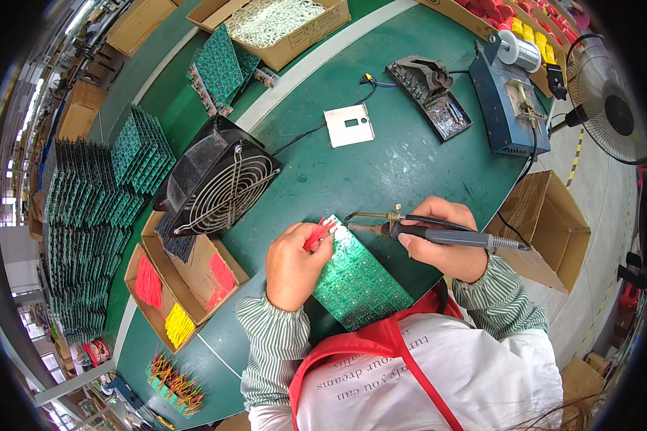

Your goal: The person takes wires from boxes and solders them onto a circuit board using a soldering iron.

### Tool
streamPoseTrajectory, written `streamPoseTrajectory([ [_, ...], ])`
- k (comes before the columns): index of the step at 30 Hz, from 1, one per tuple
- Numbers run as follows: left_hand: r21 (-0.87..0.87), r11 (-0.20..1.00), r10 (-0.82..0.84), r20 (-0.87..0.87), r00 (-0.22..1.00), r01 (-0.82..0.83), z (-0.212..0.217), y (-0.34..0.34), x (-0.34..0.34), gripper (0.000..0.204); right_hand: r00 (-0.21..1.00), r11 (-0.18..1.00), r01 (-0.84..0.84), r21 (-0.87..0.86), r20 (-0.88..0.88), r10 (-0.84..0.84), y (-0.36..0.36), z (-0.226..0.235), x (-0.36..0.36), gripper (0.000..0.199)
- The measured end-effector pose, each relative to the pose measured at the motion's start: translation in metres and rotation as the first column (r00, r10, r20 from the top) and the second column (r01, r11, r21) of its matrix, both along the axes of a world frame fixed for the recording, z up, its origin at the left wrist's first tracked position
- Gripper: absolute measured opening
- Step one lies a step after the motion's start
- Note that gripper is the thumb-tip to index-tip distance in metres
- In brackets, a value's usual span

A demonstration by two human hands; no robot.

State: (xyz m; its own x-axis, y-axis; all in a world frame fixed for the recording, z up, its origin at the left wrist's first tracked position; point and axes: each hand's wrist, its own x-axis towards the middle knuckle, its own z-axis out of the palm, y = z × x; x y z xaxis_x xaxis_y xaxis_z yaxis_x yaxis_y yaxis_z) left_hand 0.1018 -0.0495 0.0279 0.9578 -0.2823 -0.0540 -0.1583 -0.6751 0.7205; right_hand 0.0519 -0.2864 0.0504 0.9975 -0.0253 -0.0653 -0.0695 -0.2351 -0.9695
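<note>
A green circuit board panel (363, 280) lies at a slant on the table in front of me. My left hand (291, 266) is closed around a small bunch of red wires (322, 233) at the panel's far left corner. In my right hand (449, 248) is a soldering iron (456, 237) with a grey handle, gripped just right of the panel. A thin brass feed tube (374, 215) runs above the iron's tip. Both point left toward the panel's far edge. Whether the tip touches the board I cannot tell.
A black fan (223, 179) stands left of the panel. Beside it, a cardboard tray (187, 294) holds red, yellow and black wires. Stacked boards (86, 230) rise at the far left. A blue solder feeder (507, 108) with a spool stands at the back right, its cable trailing to the iron.
</note>
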Motion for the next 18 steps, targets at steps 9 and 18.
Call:
streamPoseTrajectory([
  [9, 0.039, 0.999, -0.012, 0.091, 0.996, 0.008, 0.023, 0.023, -0.007, 0.012, 1.0, 1.0, 0.025, 0.018, -0.004, -0.025, -0.003, 0.005, -0.005, 0.021],
  [18, 0.114, 0.984, 0.112, 0.21, 0.971, -0.138, 0.036, 0.049, -0.058, 0.009, 0.996, 0.995, -0.078, 0.063, 0.043, 0.076, 0.007, 0.012, -0.02, 0.018],
])
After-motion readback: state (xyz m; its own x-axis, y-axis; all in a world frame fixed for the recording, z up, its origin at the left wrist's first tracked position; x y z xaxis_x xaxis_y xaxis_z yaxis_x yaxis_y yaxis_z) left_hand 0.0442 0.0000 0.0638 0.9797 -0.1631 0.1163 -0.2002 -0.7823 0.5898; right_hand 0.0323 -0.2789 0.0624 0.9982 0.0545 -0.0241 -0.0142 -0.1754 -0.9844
